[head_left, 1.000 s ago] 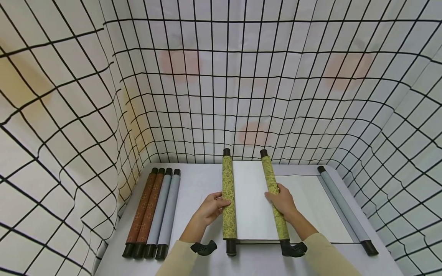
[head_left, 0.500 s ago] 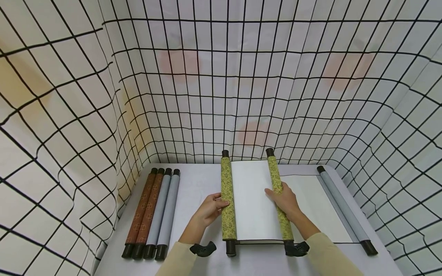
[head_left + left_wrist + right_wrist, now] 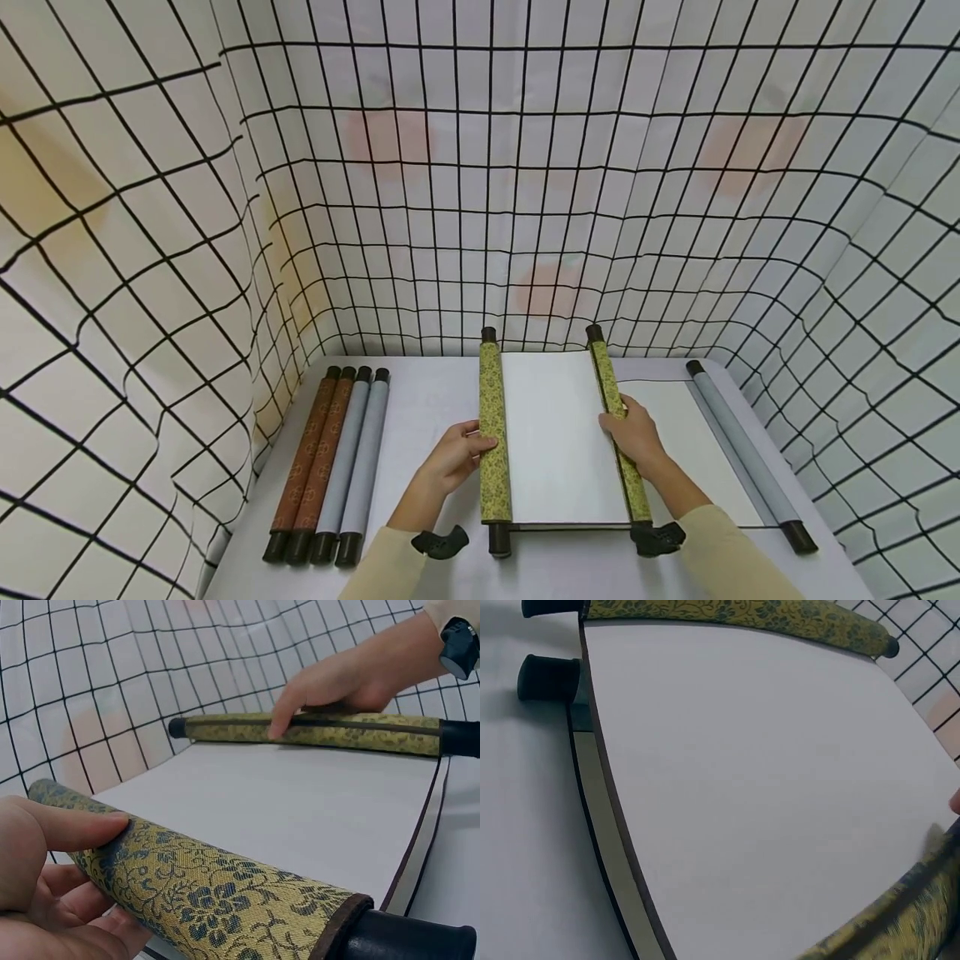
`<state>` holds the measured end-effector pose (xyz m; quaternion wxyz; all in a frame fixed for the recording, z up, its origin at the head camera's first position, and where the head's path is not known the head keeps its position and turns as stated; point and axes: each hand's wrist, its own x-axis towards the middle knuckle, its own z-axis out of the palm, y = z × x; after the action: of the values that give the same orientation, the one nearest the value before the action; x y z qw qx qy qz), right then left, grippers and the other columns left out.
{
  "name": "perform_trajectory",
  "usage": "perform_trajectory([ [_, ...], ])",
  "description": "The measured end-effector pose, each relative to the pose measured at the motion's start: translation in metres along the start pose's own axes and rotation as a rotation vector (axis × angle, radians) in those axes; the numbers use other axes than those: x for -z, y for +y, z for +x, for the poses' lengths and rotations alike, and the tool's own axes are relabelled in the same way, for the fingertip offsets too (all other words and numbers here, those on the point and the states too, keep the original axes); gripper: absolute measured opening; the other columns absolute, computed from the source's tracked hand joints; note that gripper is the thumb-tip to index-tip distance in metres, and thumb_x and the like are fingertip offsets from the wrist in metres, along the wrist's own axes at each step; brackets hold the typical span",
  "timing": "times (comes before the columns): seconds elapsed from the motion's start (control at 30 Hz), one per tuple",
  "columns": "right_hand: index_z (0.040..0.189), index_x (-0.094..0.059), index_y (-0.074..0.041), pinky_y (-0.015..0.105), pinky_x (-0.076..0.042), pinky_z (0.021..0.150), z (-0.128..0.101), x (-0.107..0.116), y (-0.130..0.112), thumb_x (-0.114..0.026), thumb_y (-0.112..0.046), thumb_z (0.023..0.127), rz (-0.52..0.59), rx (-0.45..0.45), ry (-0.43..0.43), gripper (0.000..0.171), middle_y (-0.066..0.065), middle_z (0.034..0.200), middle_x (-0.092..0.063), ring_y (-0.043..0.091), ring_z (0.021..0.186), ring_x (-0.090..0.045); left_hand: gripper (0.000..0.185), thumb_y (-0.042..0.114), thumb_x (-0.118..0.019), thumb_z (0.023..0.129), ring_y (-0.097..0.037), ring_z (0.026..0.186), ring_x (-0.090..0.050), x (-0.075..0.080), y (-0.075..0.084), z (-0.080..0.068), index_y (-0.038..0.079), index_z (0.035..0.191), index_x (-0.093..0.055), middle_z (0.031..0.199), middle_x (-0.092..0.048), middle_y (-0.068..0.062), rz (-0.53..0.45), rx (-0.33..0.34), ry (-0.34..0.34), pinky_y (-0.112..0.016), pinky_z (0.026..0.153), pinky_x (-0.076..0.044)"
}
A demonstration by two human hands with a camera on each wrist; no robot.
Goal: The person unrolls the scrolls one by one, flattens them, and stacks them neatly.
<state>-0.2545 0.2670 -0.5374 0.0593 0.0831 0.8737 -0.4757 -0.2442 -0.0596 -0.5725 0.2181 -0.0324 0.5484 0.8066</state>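
- Yellow-green brocade scroll (image 3: 555,442) lies partly unrolled at the centre of the grey table (image 3: 435,400), white paper face up.
- Left hand (image 3: 452,456) grips the left roll (image 3: 493,442), thumb over the top and fingers curled beneath.
- Right hand (image 3: 636,435) rests on the right roll (image 3: 617,429), fingers extended along it.
- Four rolled scrolls (image 3: 330,462) lie side by side near the left wall.
- Grey scroll (image 3: 738,454) lies unrolled under the brocade scroll's right side.
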Motion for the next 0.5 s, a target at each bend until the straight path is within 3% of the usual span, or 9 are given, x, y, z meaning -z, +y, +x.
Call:
perform_trajectory([
  [0.13, 0.162, -0.009, 0.007, 0.066, -0.032, 0.109, 0.000, 0.003, -0.002, -0.046, -0.028, 0.106, 0.038, -0.026, -0.016, 0.076, 0.037, 0.159, -0.023, 0.055, 0.141, -0.029, 0.081, -0.003, -0.068, 0.095, -0.018, 0.097, -0.059, 0.002, -0.001, 0.000, -0.015, 0.157, -0.016, 0.145, -0.038, -0.031, -0.009, -0.001, -0.005, -0.036, 0.092, -0.047],
  [0.27, 0.162, -0.009, 0.008, 0.066, -0.034, 0.108, 0.000, 0.003, 0.001, -0.055, -0.038, 0.105, 0.006, -0.025, 0.003, 0.086, 0.037, 0.160, -0.021, 0.056, 0.141, -0.029, 0.080, -0.003, -0.068, 0.095, -0.018, 0.096, -0.060, 0.003, -0.002, 0.000, -0.015, 0.156, -0.017, 0.132, -0.050, -0.026, -0.010, 0.000, -0.020, -0.034, 0.088, -0.049],
  [0.37, 0.161, -0.010, 0.008, 0.067, -0.035, 0.107, 0.002, 0.004, 0.006, -0.064, -0.044, 0.102, -0.041, -0.018, 0.026, 0.095, 0.038, 0.159, -0.023, 0.057, 0.141, -0.028, 0.082, -0.003, -0.068, 0.095, -0.018, 0.096, -0.059, 0.002, -0.002, -0.001, -0.015, 0.157, -0.015, 0.138, -0.045, -0.027, -0.015, 0.002, -0.019, -0.033, 0.088, -0.048],
  [0.5, 0.162, -0.013, 0.007, 0.065, -0.041, 0.101, 0.003, 0.007, 0.011, -0.064, -0.036, 0.103, -0.049, 0.001, 0.029, 0.088, 0.038, 0.153, -0.033, 0.056, 0.134, -0.040, 0.084, -0.003, -0.067, 0.095, -0.018, 0.098, -0.059, 0.002, 0.000, -0.002, -0.016, 0.157, -0.011, 0.153, -0.026, -0.035, -0.018, -0.002, -0.014, -0.035, 0.091, -0.047],
])
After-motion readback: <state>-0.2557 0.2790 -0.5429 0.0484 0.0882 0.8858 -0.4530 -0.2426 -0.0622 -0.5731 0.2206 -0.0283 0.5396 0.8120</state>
